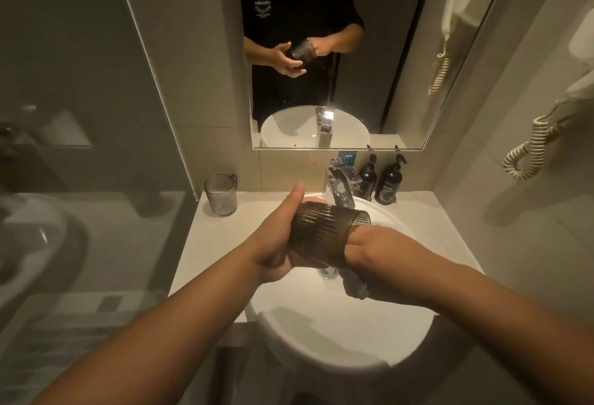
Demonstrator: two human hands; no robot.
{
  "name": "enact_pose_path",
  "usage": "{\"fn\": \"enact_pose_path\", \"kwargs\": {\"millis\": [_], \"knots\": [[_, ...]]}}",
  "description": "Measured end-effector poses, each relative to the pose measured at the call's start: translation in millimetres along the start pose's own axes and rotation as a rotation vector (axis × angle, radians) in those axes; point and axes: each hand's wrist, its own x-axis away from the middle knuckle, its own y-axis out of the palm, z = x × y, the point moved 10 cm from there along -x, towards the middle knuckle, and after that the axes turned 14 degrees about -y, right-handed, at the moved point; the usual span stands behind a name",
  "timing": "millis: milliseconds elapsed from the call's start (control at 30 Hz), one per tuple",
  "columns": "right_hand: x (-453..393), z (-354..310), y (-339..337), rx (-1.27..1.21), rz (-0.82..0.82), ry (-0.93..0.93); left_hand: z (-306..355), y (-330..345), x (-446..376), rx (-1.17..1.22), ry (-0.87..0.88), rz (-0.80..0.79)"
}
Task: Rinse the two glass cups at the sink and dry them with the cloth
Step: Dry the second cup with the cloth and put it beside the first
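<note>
Smoked ribbed glass — the dark cup [324,237] is held on its side over the sink [337,334], mouth turned to the right, which suits drying its inside. The left hand [273,244] is the outer grip: fingers curled under the base end and thumb stretched up along the wall, clamped round the cup so it cannot turn. The right hand [379,256] goes into the mouth; its fingers are hidden inside the glass, so I cannot tell how tightly they close. A tail of grey cloth [355,285] hangs below that wrist, so the hand is probably pressing cloth against the inner wall. Holding it above the basin lets any drips fall there rather than on the worktop [225,227].

A second, clearer cup [221,194] stands upright on the worktop to the left, well apart from both hands — whether rinsed or dried I cannot tell. The tap [340,186] sits just behind the held cup.
</note>
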Motion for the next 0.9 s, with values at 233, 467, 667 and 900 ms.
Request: {"fn": "enact_pose_path", "kwargs": {"millis": [233,467,667,900], "knots": [[5,13,18,-0.213,0.102,0.229,19,3,8,-0.159,0.301,0.130],[24,22,19,-0.750,0.360,0.554,33,1,17,-0.205,0.479,0.148],[23,16,30,-1.847,0.818,0.630,37,5,36,-0.300,0.679,0.205],[25,29,-23,-0.966,0.496,0.443,21,10,16,-0.162,0.389,-0.014]]}}
